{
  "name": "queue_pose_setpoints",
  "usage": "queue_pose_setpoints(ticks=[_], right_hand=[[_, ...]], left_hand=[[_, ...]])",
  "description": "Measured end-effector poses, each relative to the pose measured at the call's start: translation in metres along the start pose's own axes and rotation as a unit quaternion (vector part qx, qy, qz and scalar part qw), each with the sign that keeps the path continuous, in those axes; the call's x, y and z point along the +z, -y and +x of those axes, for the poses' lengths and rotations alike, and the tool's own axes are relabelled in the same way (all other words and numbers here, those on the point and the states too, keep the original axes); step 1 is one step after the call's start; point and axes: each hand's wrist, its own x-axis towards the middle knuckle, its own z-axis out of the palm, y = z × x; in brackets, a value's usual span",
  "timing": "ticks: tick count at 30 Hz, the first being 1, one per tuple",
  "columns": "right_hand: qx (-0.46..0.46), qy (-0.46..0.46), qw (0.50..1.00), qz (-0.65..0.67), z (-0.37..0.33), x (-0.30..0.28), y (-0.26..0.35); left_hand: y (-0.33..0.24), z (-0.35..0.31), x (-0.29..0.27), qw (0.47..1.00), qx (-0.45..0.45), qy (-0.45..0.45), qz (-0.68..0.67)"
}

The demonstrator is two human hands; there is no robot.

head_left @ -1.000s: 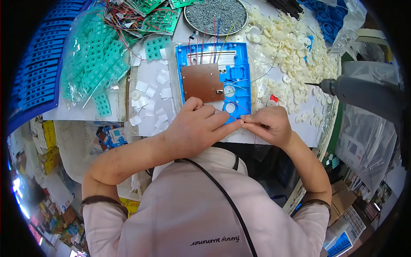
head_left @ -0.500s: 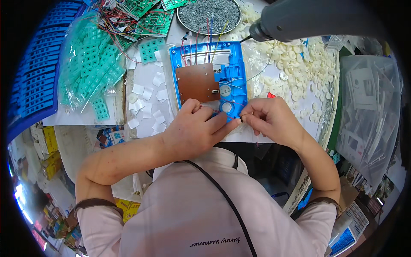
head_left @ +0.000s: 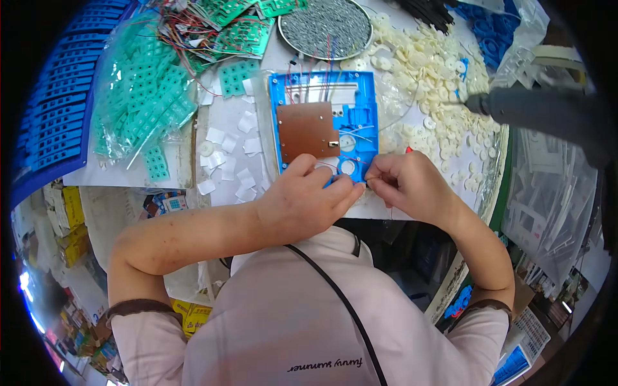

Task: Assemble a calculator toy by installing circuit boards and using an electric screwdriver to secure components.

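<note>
A blue plastic casing (head_left: 371,122) lies open on the table in front of me, with a brown circuit board (head_left: 308,130) inside it. Thin red and blue wires rise from its far side. My left hand (head_left: 309,196) has its fingers curled over the casing's near edge, below the board. At the near right corner, my right hand (head_left: 412,183) is pinched, thumb against fingers. A thin red wire (head_left: 354,161) runs over the casing toward this pinch, and a fine end hangs below the hand. The fingertips hide exactly where it is gripped.
A grey power screwdriver (head_left: 541,106) hangs at the right over cream plastic discs (head_left: 444,90). Beyond the casing stands a round tray of screws (head_left: 325,29). At left are green circuit boards (head_left: 241,38), bagged teal keypads (head_left: 145,90) and white paper squares (head_left: 246,122).
The screwdriver has swung right, away from the casing's far corner. The whole view has shifted slightly. Both hands stay at the casing's near edge, the right still pinched.
</note>
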Motion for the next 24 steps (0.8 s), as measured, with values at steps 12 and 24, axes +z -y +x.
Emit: queue_pose_setpoints(ticks=[12,24], right_hand=[[-0.072,-0.305,0.901,-0.3,0.109,-0.002,0.041],[-0.277,-0.317,0.897,-0.136,0.083,0.028,0.026]], left_hand=[[0.019,-0.005,-0.007,0.977,-0.097,-0.118,-0.152],[0.099,0.024,-0.009,0.935,-0.296,-0.196,-0.027]])
